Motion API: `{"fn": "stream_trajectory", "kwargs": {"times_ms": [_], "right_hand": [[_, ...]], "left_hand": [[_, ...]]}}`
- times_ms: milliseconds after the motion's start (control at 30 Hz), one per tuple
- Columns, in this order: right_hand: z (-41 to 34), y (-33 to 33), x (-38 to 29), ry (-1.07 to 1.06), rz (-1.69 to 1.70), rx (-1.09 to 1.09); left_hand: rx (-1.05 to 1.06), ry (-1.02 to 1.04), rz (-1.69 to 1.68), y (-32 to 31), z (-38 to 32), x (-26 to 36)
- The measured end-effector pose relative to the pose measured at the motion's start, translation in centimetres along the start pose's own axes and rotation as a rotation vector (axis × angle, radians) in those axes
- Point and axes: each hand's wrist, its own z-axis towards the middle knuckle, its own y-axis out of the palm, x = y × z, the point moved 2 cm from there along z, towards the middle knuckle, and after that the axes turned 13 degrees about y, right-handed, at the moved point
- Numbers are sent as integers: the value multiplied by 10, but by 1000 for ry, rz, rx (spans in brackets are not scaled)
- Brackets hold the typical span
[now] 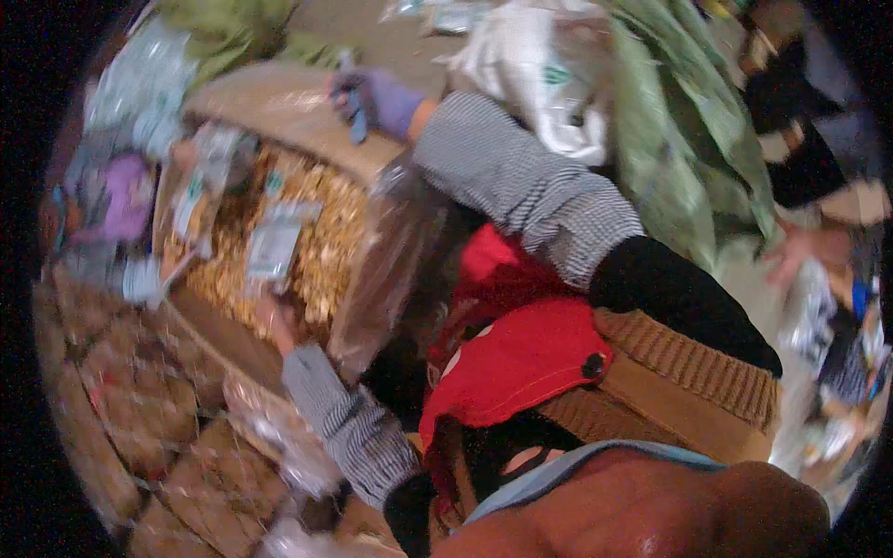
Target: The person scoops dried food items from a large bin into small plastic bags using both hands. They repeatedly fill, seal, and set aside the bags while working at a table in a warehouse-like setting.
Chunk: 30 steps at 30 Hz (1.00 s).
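Note:
My left hand (279, 317), in a grey-and-white patterned sleeve, reaches into an open carton (223, 335). Its fingers close on the near end of a small clear packet with a pale label (273, 240). Under the packet lies a heap of loose golden-yellow pieces (328, 244), too blurred to name. My right hand (377, 104) wears a purple glove and is over the carton's far flap (279, 91), its fingers curled. Blur hides whether it holds anything; a blue part shows at the fingers. Brown-tinted plastic film (391, 258) hangs over the carton's side.
More clear packets (192, 202) lie at the carton's left side. Net-covered brown bundles (139, 390) fill the lower left. White sacking (537, 77) and a green woven sack (670, 139) stand beyond my right arm. Another person's hand (813, 254) shows at far right.

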Motion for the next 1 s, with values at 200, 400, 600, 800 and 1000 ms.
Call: {"fn": "stream_trajectory", "kwargs": {"times_ms": [200,400,600,800,1000], "right_hand": [[-36,-16,-15,104,249,-188],[-90,-28,-17,115,327,-386],[-117,-47,14,183,106,-167],[-101,0,31,284,0,-296],[-87,90,48,88,-767,-8]], "left_hand": [[265,272,-258,-19,18,-21],[299,300,-367,18,-23,21],[-121,614,-196,44,-59,31],[27,409,-771,51,-56,32],[61,460,-840,55,-52,37]]}}
